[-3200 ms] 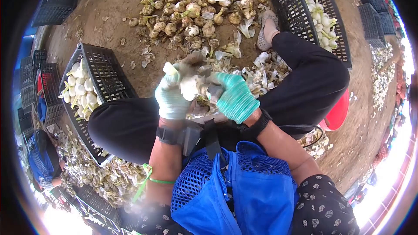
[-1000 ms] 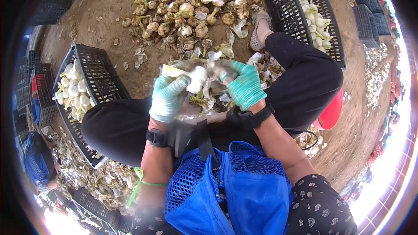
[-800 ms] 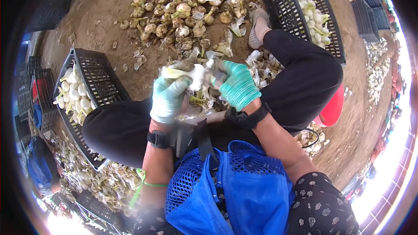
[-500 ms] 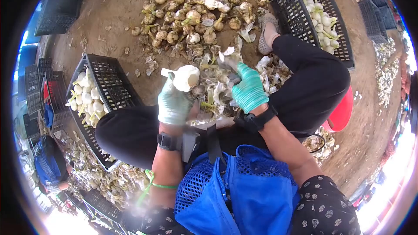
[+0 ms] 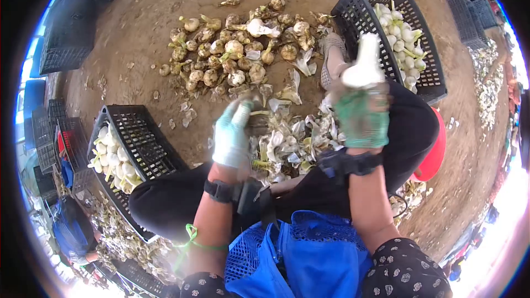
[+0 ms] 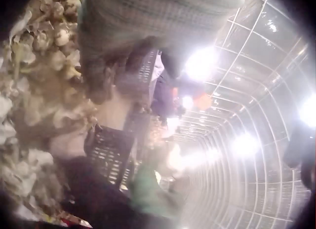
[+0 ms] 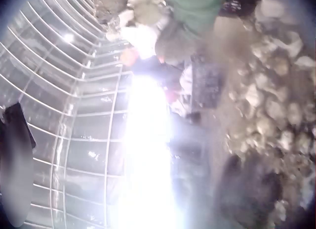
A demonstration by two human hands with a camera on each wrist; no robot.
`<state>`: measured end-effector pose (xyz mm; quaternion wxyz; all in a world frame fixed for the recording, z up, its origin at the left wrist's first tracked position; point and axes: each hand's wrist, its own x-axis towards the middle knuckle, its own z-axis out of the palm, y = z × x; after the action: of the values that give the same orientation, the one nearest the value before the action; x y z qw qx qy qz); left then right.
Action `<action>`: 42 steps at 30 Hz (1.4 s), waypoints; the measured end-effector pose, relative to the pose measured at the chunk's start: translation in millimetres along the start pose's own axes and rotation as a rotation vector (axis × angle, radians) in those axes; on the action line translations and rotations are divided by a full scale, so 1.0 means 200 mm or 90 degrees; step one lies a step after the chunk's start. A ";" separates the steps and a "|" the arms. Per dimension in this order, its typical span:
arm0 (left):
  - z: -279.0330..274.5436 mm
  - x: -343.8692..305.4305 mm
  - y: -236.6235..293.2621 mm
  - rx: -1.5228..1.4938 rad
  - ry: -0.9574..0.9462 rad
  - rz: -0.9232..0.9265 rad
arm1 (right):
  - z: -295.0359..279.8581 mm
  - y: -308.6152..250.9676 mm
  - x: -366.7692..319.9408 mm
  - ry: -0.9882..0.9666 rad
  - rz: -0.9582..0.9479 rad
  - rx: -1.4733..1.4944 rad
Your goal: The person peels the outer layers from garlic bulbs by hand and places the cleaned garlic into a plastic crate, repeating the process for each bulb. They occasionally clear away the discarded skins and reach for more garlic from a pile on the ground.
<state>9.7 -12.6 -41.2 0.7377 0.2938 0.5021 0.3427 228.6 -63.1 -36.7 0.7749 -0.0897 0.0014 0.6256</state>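
In the head view the right hand (image 5: 361, 111), in a green glove and blurred, grips a white garlic bulb (image 5: 364, 72) with its stem pointing up, close to the right crate (image 5: 372, 27) of white bulbs. The left hand (image 5: 233, 132), in a pale green glove, is above the ground by the lower edge of the unpeeled garlic pile (image 5: 221, 49); nothing shows in its grasp, and its fingers look loosely extended. In the left wrist view the left glove (image 6: 148, 21) is dark and blurred. The right wrist view shows the green glove (image 7: 195, 12) beside a pale bulb (image 7: 143, 36).
Loose skins (image 5: 292, 140) lie between the person's legs. Another crate (image 5: 144, 143) of white bulbs stands at the left knee. A red object (image 5: 435, 152) is beside the right knee. More crates (image 5: 69, 33) are at the upper left, and another person (image 5: 72, 229) is at the lower left.
The bulb has passed from the left hand to the right hand, which has moved toward the right crate. The left hand has come away from the bulb and sits lower in the view.
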 end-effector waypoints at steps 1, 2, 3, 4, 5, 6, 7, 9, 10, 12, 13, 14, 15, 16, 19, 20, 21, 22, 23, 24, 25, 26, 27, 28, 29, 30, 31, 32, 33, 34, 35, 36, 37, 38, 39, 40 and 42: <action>-0.05 0.08 -0.04 0.034 0.048 -0.003 | 0.08 -0.04 -0.04 0.105 -0.166 -0.154; -0.13 0.18 -0.11 0.068 0.094 -0.006 | 0.13 -0.09 -0.02 0.087 -0.200 -0.179; -0.21 0.26 -0.19 0.071 0.087 -0.014 | 0.10 -0.13 0.01 0.040 -0.181 -0.156; -0.29 0.35 -0.27 0.155 0.130 -0.044 | 0.06 -0.16 0.03 -0.007 -0.161 -0.134; -0.37 0.43 -0.33 0.241 0.172 -0.074 | 0.04 -0.15 0.03 0.086 -0.142 -0.212; -0.42 0.49 -0.38 0.317 0.198 -0.080 | 0.04 -0.10 0.02 0.178 -0.123 -0.288; -0.46 0.55 -0.43 0.392 0.215 -0.084 | 0.07 -0.01 0.01 0.225 -0.134 -0.412; -0.43 0.63 -0.47 0.350 0.308 -0.123 | -0.09 0.11 -0.04 0.401 -0.103 -0.624; -0.46 0.71 -0.52 0.296 0.285 -0.132 | -0.08 0.13 -0.07 0.277 -0.150 -0.959; -0.31 0.74 -0.45 0.185 0.340 -0.155 | -0.05 0.19 -0.06 0.189 -0.099 -1.050; -0.43 0.85 -0.56 0.244 0.357 -0.139 | -0.02 0.22 -0.02 0.216 -0.040 -0.795; -0.37 0.83 -0.53 0.243 0.383 -0.091 | 0.05 0.22 0.01 0.268 0.094 -0.916; -0.46 0.86 -0.56 0.247 0.376 -0.149 | -0.05 0.26 0.00 0.188 0.045 -0.856; -0.21 0.75 -0.37 0.216 0.451 -0.208 | -0.04 0.28 0.03 0.240 0.171 -0.761; -0.31 0.70 -0.39 0.091 0.304 -0.197 | -0.07 0.33 0.07 0.111 -0.003 -1.070; -0.57 0.75 -0.55 0.197 0.141 -0.097 | -0.12 0.38 0.06 0.140 -0.048 -1.118; -0.42 0.63 -0.43 -0.030 0.069 -0.151 | -0.17 0.40 0.04 0.146 -0.026 -1.174; -0.34 0.55 -0.36 0.013 0.073 -0.159 | -0.20 0.43 0.03 0.147 -0.001 -1.225; -0.37 0.52 -0.35 0.100 -0.020 -0.123 | -0.21 0.46 0.03 0.140 -0.021 -1.233; -0.39 0.48 -0.34 0.190 -0.111 -0.082 | -0.21 0.48 0.03 0.084 -0.018 -1.309; -0.31 0.42 -0.30 0.052 -0.155 -0.084 | -0.20 0.49 0.03 0.031 -0.017 -1.385; -0.22 0.34 -0.27 -0.084 -0.201 -0.089 | -0.15 0.47 0.03 0.029 -0.038 -1.392; -0.20 0.27 -0.19 0.203 -0.297 0.039 | -0.08 0.46 0.04 -0.006 0.085 -1.416; -0.20 0.19 -0.10 0.494 -0.376 0.174 | -0.03 0.45 0.04 -0.040 0.212 -1.432; -0.12 0.09 -0.03 0.311 -0.320 0.074 | 0.00 0.44 0.02 0.021 0.216 -1.373; -0.04 0.01 0.01 0.127 -0.262 -0.025 | -0.02 0.45 0.00 0.020 0.200 -1.379; -0.04 -0.02 -0.01 0.127 -0.269 -0.014 | -0.08 0.46 -0.02 0.062 0.155 -1.341; -0.06 -0.04 -0.05 0.210 -0.253 0.054 | -0.11 0.49 -0.04 0.101 0.113 -1.299; -0.08 -0.07 -0.08 0.292 -0.233 0.123 | -0.13 0.52 -0.06 0.154 0.101 -1.294; 0.05 -0.18 0.03 0.584 -0.148 0.317 | -0.14 0.55 -0.08 0.147 0.091 -1.296; 0.06 -0.23 0.02 0.556 -0.116 0.276 | -0.14 0.57 -0.09 0.126 0.146 -1.280; 0.07 -0.26 0.00 0.527 -0.085 0.234 | -0.15 0.59 -0.10 0.105 0.201 -1.264; 0.05 -0.28 0.00 0.526 -0.083 0.242 | -0.12 0.58 -0.11 0.111 0.236 -1.187; 0.01 -0.28 0.00 0.501 -0.099 0.193 | -0.22 0.62 -0.10 0.105 0.229 -1.190; -0.01 -0.29 0.00 0.474 -0.114 0.142 | -0.43 0.71 -0.09 0.047 0.144 -1.292; -0.02 -0.32 0.01 0.471 -0.110 0.147 | -0.45 0.73 -0.09 -0.015 0.054 -1.389; -0.04 -0.37 0.05 0.341 -0.171 0.054 | -0.49 0.76 -0.11 -0.077 0.038 -1.416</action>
<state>-19.9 -64.9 4.6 0.6785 0.5415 0.4600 0.1865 88.0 -67.8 -152.2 0.2462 -0.7032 -0.5957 0.3001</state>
